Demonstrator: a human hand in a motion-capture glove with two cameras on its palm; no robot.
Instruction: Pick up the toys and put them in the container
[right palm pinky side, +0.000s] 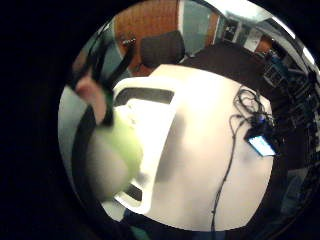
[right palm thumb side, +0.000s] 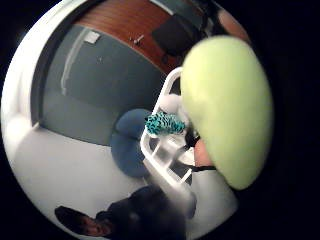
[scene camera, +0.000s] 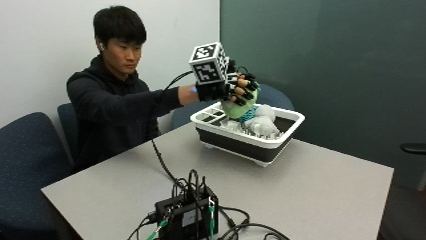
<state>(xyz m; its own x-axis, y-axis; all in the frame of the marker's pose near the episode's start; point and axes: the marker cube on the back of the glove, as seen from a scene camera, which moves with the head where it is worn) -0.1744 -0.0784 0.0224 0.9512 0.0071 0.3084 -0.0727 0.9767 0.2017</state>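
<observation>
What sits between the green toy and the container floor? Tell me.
In the outside view, the hand holds the green toy above the container. A teal toy and a white toy lie under it; the floor is hidden.

Pale green toy (scene camera: 234, 109), teal-and-black striped toy (right palm thumb side: 164, 124), white toy (scene camera: 263, 125), white container (scene camera: 247, 137) with dark base, grey worktop (scene camera: 313, 190).

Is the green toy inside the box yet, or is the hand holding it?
Not in yet. The gloved right hand grips the green toy just above the white container, which already holds a teal striped toy.
</observation>
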